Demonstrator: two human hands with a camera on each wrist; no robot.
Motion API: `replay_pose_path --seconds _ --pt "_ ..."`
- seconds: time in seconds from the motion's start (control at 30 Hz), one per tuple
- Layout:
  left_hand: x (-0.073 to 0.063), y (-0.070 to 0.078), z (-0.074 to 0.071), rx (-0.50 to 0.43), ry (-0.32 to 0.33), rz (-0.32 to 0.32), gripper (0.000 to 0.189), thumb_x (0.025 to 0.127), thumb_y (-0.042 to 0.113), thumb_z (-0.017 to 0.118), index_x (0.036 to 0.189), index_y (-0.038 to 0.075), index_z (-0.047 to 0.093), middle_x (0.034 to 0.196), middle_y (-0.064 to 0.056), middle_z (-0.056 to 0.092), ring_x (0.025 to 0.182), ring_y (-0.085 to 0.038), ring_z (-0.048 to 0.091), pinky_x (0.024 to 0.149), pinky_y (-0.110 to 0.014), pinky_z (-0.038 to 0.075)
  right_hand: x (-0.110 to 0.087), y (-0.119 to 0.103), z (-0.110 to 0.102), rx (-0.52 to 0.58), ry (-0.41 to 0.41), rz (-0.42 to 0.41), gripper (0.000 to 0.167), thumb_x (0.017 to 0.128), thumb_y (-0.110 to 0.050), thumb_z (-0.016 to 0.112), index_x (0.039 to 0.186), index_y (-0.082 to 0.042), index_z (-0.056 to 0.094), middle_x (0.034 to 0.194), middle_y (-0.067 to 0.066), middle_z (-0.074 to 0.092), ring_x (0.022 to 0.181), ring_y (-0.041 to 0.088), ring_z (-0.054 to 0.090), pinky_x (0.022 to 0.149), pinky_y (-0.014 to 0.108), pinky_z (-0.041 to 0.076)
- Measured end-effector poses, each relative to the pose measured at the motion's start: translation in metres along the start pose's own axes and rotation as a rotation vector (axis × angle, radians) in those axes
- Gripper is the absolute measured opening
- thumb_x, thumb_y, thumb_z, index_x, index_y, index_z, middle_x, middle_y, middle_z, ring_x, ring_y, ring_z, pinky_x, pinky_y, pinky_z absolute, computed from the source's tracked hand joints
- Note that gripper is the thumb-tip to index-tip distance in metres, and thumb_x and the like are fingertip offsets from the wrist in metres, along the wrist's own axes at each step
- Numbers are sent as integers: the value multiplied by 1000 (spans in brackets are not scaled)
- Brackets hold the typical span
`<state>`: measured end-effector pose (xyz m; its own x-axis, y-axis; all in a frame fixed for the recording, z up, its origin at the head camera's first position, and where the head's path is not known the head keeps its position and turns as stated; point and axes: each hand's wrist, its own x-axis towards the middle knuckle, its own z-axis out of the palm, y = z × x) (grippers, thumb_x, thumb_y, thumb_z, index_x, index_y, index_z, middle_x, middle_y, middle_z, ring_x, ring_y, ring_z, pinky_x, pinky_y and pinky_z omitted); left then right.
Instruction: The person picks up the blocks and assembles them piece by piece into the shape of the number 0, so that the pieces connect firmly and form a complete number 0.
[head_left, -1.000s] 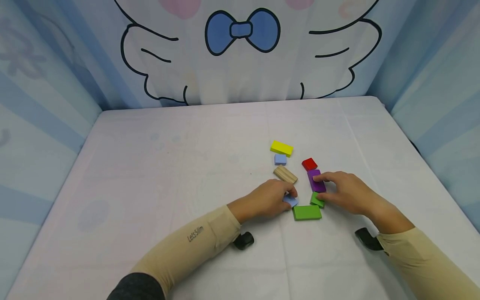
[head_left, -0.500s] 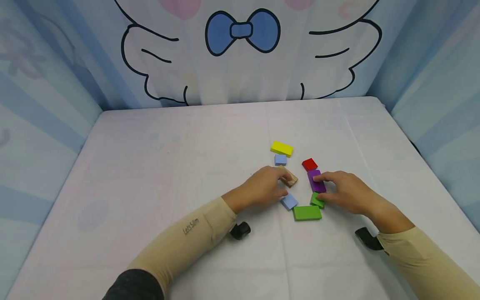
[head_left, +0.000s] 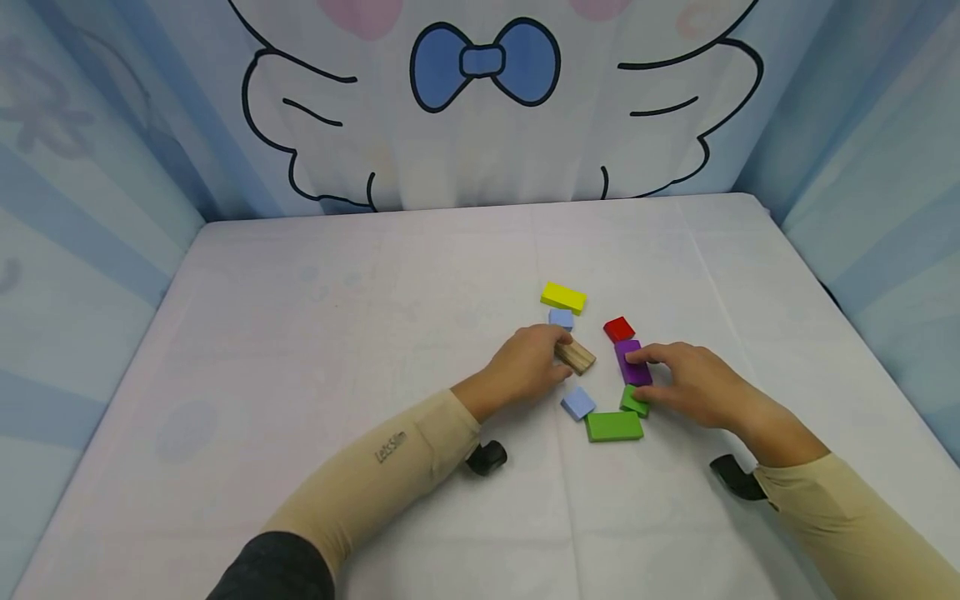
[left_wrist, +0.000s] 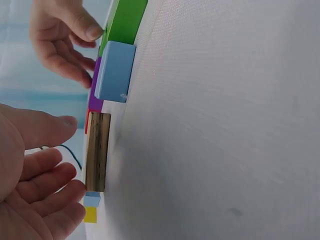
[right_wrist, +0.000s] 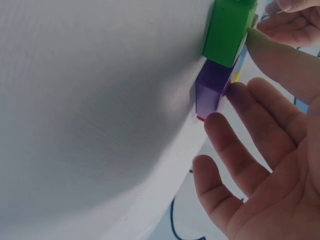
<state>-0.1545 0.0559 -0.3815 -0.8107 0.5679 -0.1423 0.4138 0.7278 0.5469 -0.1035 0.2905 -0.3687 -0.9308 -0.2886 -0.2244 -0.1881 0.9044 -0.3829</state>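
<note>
White counter (head_left: 337, 333), pale-blue curtain (head_left: 480, 158) behind. We see left hand (head_left: 527, 361) wide at wooden block (head_left: 578, 358); right hand (head_left: 693, 379) loosely wide at purple block (head_left: 632, 367), small green block (head_left: 631, 402).

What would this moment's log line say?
left hand: at wooden block | right hand: at purple block, small green block | yellow block: farthest block away

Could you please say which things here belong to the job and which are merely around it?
Likely the job: wooden block, purple block, small green block, large green block, near blue block, far blue block, red block, yellow block.

Just around: curtain, table.
</note>
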Motion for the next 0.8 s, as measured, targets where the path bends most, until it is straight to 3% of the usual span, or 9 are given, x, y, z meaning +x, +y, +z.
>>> replay_pose_path --seconds 0.2,0.43,0.8 --pt "2 3 3 42 8 -11 45 96 23 71 135 4 60 130 -6 63 110 -15 59 95 -25 47 0 0 0 -3 1 -6 52 88 -25 78 133 -3 62 125 23 63 119 47 53 96 64 43" --pt "6 0 5 26 48 1 42 96 16 68 135 3 60 133 -7 62 119 -18 57 102 -27 44 -1 0 0 -4 8 -22 52 88 -24 79 132 -3 62 125 23 63 118 47 54 95 63 43" --pt "6 -5 3 46 56 -24 43 93 11 67 135 5 61 133 -6 63 119 -25 52 100 -29 45 -1 0 0 -12 1 1 53 88 -24 79 133 -3 62 126 23 62 119 47 53 95 63 43"
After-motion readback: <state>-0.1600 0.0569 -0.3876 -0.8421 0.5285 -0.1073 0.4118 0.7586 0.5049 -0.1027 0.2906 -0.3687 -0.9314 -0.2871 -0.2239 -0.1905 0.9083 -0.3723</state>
